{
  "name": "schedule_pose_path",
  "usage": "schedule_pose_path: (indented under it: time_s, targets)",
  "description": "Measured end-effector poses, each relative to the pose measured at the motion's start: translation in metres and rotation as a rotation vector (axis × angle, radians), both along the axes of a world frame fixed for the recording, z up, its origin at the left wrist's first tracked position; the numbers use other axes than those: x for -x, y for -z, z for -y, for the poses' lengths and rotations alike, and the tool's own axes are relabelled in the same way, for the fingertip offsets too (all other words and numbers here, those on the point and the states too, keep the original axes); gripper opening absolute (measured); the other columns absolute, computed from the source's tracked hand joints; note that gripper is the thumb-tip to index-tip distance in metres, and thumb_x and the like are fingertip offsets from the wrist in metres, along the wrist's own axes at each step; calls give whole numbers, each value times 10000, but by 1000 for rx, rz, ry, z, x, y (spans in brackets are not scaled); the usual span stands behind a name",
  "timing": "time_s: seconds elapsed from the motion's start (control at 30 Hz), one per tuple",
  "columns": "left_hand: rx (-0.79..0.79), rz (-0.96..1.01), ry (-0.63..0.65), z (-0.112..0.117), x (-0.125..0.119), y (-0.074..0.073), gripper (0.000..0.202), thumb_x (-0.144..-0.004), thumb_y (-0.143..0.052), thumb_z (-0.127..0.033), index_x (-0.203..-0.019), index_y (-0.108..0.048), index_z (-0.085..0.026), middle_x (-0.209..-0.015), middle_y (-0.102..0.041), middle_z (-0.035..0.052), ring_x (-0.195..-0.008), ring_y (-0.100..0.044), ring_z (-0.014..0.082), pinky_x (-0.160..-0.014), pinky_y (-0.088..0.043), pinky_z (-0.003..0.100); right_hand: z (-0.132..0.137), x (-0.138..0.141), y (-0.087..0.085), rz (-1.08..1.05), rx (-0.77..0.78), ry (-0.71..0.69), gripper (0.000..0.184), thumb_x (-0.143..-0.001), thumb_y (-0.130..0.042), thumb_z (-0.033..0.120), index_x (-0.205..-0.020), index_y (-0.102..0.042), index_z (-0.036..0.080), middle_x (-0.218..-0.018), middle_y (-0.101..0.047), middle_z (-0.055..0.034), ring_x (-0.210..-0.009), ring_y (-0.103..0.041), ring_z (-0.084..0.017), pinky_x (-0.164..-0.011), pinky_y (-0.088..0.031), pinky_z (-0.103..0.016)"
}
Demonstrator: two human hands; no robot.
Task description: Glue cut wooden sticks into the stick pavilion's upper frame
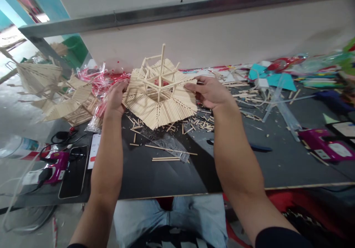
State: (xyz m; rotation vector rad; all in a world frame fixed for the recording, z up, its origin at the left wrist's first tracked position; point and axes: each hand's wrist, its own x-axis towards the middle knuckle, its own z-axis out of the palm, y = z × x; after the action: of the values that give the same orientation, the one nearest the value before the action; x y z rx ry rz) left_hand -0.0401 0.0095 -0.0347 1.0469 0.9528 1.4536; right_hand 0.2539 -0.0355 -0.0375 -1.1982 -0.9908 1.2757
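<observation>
Between my hands is a six-sided model roof [158,113] built from thin wooden sticks, with a spoked stick frame and one upright stick at its centre. My left hand [115,96] holds its left edge, the fingers partly hidden behind it. On the opposite side my right hand [210,92] pinches the right edge between thumb and fingers. Short stick offcuts [201,122] lie on the dark table under and around the model. Nearer to me are a clear plastic ruler [173,146] and several loose sticks [165,159].
Another stick model [69,104] stands at the left beside red plastic wrapping [104,81]. A black phone [73,172] and a purple power strip [58,166] lie front left. A second purple power strip [325,144] is at right. Behind the table runs a wall [208,33].
</observation>
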Motion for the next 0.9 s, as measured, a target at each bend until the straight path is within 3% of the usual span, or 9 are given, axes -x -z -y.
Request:
schedule_pose_path:
  time_s: [0.13,0.3,0.43,0.5,0.63,0.73,0.9]
  targets:
    - [92,12,-56,-3,-4,8,244,-778,-748,-329,-655,-576,-207,-526,-546,-43,-532,-596,117,-650,-573,268,-3,3,5,2,89,15,242,-667,-831,128,-746,-619,216,-739,-672,15,-618,-619,-100,-520,-517,-221]
    - [101,-18,-216,-11,-9,20,404,-799,-763,-527,-651,-544,-221,-587,-666,-14,-631,-685,151,-630,-585,270,-7,5,10,46,82,58,239,-668,-843,149,-779,-641,211,-840,-721,-22,-719,-671,-131,-614,-578,-253]
    - [41,-112,-315,-15,-3,23,322,-792,-780,-416,-646,-599,-195,-627,-691,-14,-608,-669,116,-646,-590,248,-8,3,8,107,153,63,154,-726,-817,180,-741,-664,199,-807,-713,-42,-673,-655,-137,-592,-567,-275]
    - [-3,-157,-372,-15,3,20,258,-781,-791,-329,-648,-619,-189,-629,-689,-25,-600,-657,93,-630,-575,215,-9,-3,9,123,150,111,117,-751,-794,190,-742,-679,208,-808,-714,-45,-661,-654,-152,-587,-572,-305]
    - [-181,-254,-450,-8,19,6,147,-781,-779,-256,-701,-673,-192,-651,-703,-24,-611,-657,85,-550,-520,179,-14,-17,15,169,-3,270,58,-782,-750,195,-787,-699,223,-799,-702,-28,-670,-666,-168,-633,-592,-353]
    - [-282,-314,-420,-1,27,-6,114,-827,-730,-242,-736,-696,-181,-720,-737,2,-622,-668,91,-517,-497,184,-15,-25,19,229,-82,329,25,-826,-715,213,-802,-712,204,-817,-697,-33,-657,-662,-148,-675,-586,-353]
    - [-235,-458,-318,6,31,-17,163,-884,-631,-163,-722,-645,-173,-746,-750,19,-626,-675,91,-481,-465,173,-11,-23,17,238,-152,347,14,-816,-716,208,-827,-715,199,-785,-705,-33,-605,-635,-126,-668,-583,-334]
